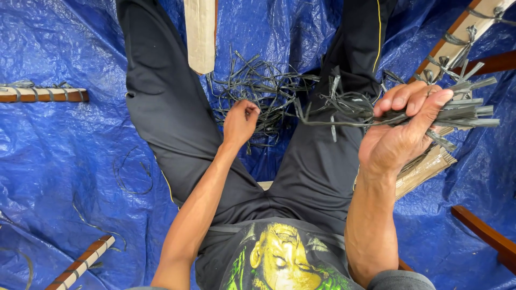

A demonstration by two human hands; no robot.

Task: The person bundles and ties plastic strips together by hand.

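A crinkled blue tarp (64, 161) covers the floor, with strap-wrapped wooden bars (43, 95) lying along its edges.

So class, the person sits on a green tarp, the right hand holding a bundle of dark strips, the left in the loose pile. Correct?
Not quite: the tarp is blue, as the head view shows. The right hand does hold the bundle of dark strips, and the left hand is in the loose pile.

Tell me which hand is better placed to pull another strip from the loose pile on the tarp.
Left, likely. The left hand already rests on the loose pile of dark grey flat strips between the legs, while the right hand is raised, gripping a gathered bundle of grey strips.
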